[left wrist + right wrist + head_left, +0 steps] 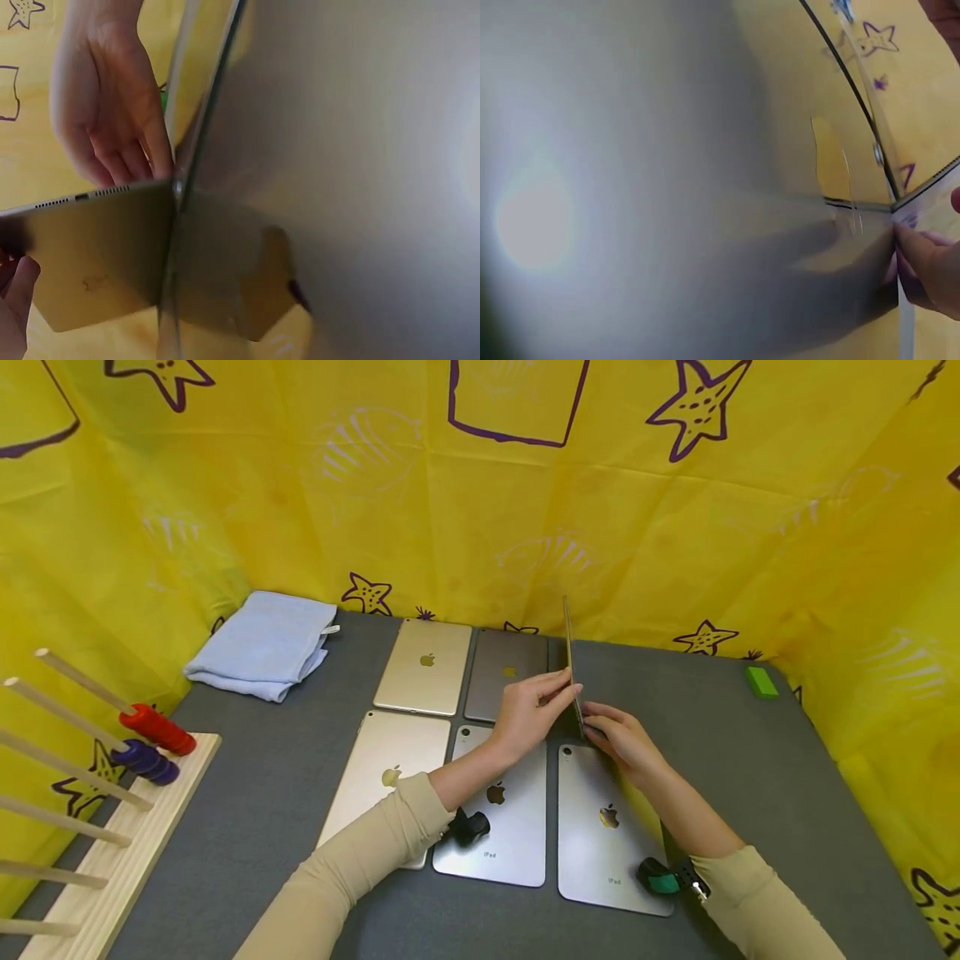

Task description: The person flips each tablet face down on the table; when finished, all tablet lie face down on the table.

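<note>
Both hands hold a thin tablet (568,639) on edge above the back row, seen nearly edge-on in the head view. My left hand (528,710) pinches its left face. My right hand (626,745) grips the near lower edge with its fingertips. In the left wrist view, the tablet's back (97,262) bears a faint logo, and speaker holes line its edge. Around the hands lie a gold tablet (427,647), a dark grey tablet (510,652), a second gold tablet (382,752), a silver tablet (498,852) and another silver tablet (607,852), all backs up.
At the back left lies a folded light-blue cloth (262,639). A wooden peg rack (142,835) with red rings (157,729) and purple rings (146,762) stands at the left. A green block (761,682) sits far right. Yellow patterned fabric (480,518) hangs around the grey table (262,827).
</note>
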The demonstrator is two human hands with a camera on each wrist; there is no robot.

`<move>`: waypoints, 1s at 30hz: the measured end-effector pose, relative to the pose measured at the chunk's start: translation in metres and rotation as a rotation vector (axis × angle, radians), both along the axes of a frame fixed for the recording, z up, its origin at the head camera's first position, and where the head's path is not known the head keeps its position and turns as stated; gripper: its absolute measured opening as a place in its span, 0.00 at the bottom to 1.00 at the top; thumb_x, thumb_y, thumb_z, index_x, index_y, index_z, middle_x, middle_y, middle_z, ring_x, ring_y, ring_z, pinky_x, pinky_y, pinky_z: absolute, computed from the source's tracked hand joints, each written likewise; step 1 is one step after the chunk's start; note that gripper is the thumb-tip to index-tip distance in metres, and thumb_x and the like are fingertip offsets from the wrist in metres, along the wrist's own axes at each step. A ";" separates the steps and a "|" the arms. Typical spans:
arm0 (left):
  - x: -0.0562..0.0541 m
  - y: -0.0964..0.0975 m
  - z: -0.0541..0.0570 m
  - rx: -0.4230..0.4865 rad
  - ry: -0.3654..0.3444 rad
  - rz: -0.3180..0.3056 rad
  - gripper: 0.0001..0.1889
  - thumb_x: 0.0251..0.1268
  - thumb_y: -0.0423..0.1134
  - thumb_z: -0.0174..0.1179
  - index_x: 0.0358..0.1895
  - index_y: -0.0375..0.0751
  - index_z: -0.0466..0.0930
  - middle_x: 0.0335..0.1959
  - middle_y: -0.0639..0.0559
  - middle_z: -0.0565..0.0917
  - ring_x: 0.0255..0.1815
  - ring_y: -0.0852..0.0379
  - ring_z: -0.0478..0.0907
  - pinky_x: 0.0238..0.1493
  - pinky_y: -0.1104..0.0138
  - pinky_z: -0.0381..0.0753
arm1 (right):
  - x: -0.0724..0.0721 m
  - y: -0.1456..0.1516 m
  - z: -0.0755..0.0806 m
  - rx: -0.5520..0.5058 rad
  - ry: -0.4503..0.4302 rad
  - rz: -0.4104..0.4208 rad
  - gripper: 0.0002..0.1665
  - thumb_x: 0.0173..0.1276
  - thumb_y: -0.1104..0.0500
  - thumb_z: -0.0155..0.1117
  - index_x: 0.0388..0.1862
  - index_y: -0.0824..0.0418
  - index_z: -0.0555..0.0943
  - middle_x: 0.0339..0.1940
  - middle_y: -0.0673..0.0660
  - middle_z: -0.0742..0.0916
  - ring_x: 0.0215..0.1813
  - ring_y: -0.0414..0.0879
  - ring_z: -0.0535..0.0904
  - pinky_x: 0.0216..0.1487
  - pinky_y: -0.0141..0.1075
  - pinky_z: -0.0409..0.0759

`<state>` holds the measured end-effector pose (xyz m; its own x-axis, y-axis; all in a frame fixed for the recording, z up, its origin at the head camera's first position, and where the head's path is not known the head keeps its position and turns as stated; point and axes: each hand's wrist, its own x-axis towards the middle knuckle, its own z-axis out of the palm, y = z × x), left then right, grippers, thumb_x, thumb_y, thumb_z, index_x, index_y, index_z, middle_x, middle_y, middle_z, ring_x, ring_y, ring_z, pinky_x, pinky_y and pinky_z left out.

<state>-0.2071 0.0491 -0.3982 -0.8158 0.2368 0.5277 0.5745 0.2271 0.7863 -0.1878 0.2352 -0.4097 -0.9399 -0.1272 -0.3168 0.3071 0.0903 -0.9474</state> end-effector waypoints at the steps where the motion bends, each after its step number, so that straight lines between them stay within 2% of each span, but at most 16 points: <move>1: 0.001 0.001 0.002 0.005 -0.003 -0.005 0.19 0.69 0.41 0.61 0.59 0.36 0.79 0.55 0.45 0.82 0.48 0.56 0.84 0.41 0.76 0.80 | -0.001 -0.002 -0.001 -0.012 -0.002 0.009 0.30 0.79 0.62 0.44 0.75 0.72 0.55 0.76 0.66 0.60 0.73 0.56 0.60 0.68 0.38 0.65; 6: 0.005 0.007 0.008 0.018 -0.003 -0.024 0.19 0.68 0.40 0.62 0.58 0.37 0.80 0.56 0.46 0.82 0.48 0.56 0.84 0.42 0.77 0.80 | -0.004 -0.012 -0.001 -0.045 -0.020 0.038 0.30 0.79 0.61 0.42 0.75 0.72 0.54 0.74 0.67 0.61 0.72 0.56 0.61 0.65 0.37 0.69; 10: 0.007 0.010 0.009 0.024 -0.008 -0.040 0.18 0.68 0.39 0.62 0.58 0.37 0.80 0.57 0.47 0.82 0.54 0.56 0.81 0.44 0.76 0.79 | -0.008 -0.015 0.004 -0.040 -0.009 0.032 0.32 0.79 0.59 0.43 0.76 0.71 0.54 0.73 0.66 0.62 0.68 0.55 0.64 0.65 0.40 0.70; 13: 0.006 0.010 0.009 0.016 -0.011 -0.038 0.19 0.68 0.40 0.62 0.58 0.37 0.80 0.57 0.47 0.82 0.56 0.56 0.79 0.44 0.76 0.79 | -0.012 -0.015 0.016 -0.050 0.018 -0.004 0.33 0.79 0.55 0.45 0.77 0.68 0.55 0.73 0.63 0.63 0.66 0.52 0.67 0.64 0.38 0.72; 17: 0.006 0.011 0.009 0.026 -0.028 -0.043 0.19 0.68 0.40 0.62 0.59 0.37 0.80 0.56 0.47 0.82 0.54 0.54 0.80 0.41 0.77 0.80 | -0.017 -0.014 0.038 -0.090 0.081 -0.083 0.34 0.78 0.51 0.51 0.76 0.63 0.59 0.68 0.57 0.70 0.58 0.44 0.73 0.55 0.32 0.77; 19: 0.007 0.012 0.009 0.037 -0.053 -0.054 0.19 0.67 0.40 0.63 0.60 0.38 0.80 0.55 0.47 0.82 0.54 0.54 0.80 0.40 0.77 0.80 | -0.020 -0.014 0.046 -0.107 0.127 -0.118 0.34 0.76 0.50 0.55 0.75 0.60 0.62 0.65 0.56 0.72 0.55 0.42 0.73 0.51 0.30 0.78; 22: 0.008 0.012 0.008 0.029 -0.087 -0.066 0.19 0.68 0.41 0.62 0.60 0.39 0.80 0.54 0.48 0.83 0.53 0.53 0.81 0.40 0.75 0.81 | -0.023 -0.014 0.051 -0.103 0.190 -0.145 0.35 0.73 0.49 0.59 0.75 0.58 0.64 0.68 0.58 0.70 0.59 0.46 0.71 0.51 0.31 0.77; 25: 0.011 0.011 0.004 -0.025 -0.142 -0.066 0.19 0.71 0.44 0.59 0.60 0.41 0.80 0.54 0.50 0.83 0.55 0.56 0.80 0.47 0.68 0.81 | -0.023 -0.012 0.051 -0.094 0.224 -0.160 0.35 0.72 0.51 0.61 0.75 0.57 0.65 0.70 0.59 0.70 0.62 0.47 0.70 0.51 0.32 0.77; 27: 0.012 0.009 0.000 -0.078 -0.198 -0.072 0.19 0.72 0.47 0.57 0.60 0.42 0.80 0.54 0.51 0.83 0.55 0.57 0.79 0.51 0.64 0.80 | -0.022 -0.011 0.050 -0.095 0.233 -0.176 0.35 0.71 0.51 0.62 0.74 0.57 0.65 0.70 0.58 0.70 0.62 0.47 0.70 0.50 0.31 0.78; 30: 0.014 0.005 -0.005 -0.150 -0.327 -0.093 0.22 0.73 0.51 0.53 0.62 0.43 0.78 0.54 0.51 0.84 0.54 0.58 0.80 0.51 0.63 0.80 | -0.021 -0.008 0.048 -0.113 0.234 -0.203 0.35 0.70 0.51 0.64 0.73 0.57 0.67 0.69 0.57 0.72 0.62 0.45 0.71 0.47 0.30 0.80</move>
